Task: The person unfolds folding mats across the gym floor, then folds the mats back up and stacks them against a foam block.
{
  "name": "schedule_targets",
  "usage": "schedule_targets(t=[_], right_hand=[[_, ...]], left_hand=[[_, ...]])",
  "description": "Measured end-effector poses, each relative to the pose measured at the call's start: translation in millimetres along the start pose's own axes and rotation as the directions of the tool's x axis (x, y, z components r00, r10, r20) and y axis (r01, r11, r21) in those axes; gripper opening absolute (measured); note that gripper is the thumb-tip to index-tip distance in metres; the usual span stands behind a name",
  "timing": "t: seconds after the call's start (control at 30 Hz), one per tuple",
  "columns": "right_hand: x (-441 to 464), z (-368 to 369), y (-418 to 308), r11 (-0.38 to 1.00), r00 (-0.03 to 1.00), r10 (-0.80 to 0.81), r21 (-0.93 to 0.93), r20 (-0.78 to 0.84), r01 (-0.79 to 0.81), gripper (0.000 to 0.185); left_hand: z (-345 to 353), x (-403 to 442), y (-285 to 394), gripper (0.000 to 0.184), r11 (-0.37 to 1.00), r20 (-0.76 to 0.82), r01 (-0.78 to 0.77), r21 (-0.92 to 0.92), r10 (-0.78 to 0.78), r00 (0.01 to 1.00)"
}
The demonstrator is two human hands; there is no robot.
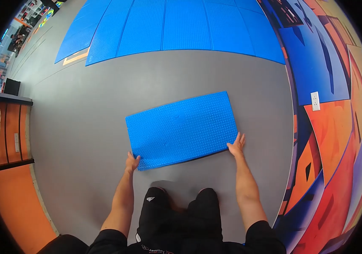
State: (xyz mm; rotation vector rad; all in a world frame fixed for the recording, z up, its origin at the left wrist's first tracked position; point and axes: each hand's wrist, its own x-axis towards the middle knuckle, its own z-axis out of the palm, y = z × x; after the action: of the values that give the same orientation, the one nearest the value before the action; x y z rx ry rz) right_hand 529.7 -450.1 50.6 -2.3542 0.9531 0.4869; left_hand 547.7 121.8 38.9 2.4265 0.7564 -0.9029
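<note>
A folded blue exercise mat (181,129) with a textured surface lies at a slant in front of my knees. Dark shadow shows under its near edge, and I cannot tell whether it is lifted off the floor there. At its near left corner my left hand (132,161) grips the edge, thumb on top. My right hand (237,145) holds the near right corner, its thumb over the top and its fingers along the side. The undersides of the corners are hidden.
Blue mats (185,27) cover the far part of the grey floor (75,122). A painted wall (325,63) with a white outlet (315,101) runs along the right. An orange counter (15,199) stands at the left, with a black box (12,87) beyond it.
</note>
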Motion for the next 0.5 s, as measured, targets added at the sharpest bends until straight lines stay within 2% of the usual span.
schedule_targets(t=[0.03, 0.13, 0.2, 0.27, 0.37, 0.43, 0.5], right_hand=[[5.4, -0.6, 8.0, 1.0, 0.999, -0.009, -0.001, 0.038, 0.009, 0.107], [23.8, 14.1, 40.9, 0.946, 0.982, 0.048, 0.308, 0.183, -0.104, 0.104], [22.4, 17.4, 54.4, 0.974, 0.992, 0.041, 0.219, 0.116, -0.066, 0.102], [-17.5, -24.2, 20.1, 0.894, 0.935, 0.228, 0.323, 0.271, -0.312, 0.096], [-30.1, -8.5, 56.7, 0.919, 0.914, 0.25, 0.219, 0.32, -0.328, 0.089], [-54.3, -11.8, 55.5, 0.875, 0.907, 0.285, 0.302, 0.31, -0.378, 0.082], [-72.7, -13.3, 63.4, 0.83, 0.913, 0.299, 0.397, 0.276, -0.392, 0.078]], left_hand=[[9.1, 1.3, -1.4, 0.081, 0.989, -0.022, 0.05, -0.137, -0.054, 0.998], [30.2, 2.9, -11.2, 0.083, 0.9, 0.053, 0.075, -0.429, -0.058, 0.997], [36.4, 15.5, -36.2, 0.085, 0.873, 0.061, 0.084, -0.48, -0.062, 0.996], [30.0, 24.3, -41.0, 0.081, 0.833, 0.106, 0.115, -0.542, -0.068, 0.992], [-6.6, 1.9, -26.0, 0.069, 0.747, 0.234, 0.203, -0.633, -0.065, 0.97], [-27.3, -16.0, -3.6, 0.059, 0.682, 0.331, 0.27, -0.68, -0.044, 0.943], [-30.6, -23.5, 5.5, 0.051, 0.703, 0.233, 0.145, -0.696, 0.03, 0.972]])
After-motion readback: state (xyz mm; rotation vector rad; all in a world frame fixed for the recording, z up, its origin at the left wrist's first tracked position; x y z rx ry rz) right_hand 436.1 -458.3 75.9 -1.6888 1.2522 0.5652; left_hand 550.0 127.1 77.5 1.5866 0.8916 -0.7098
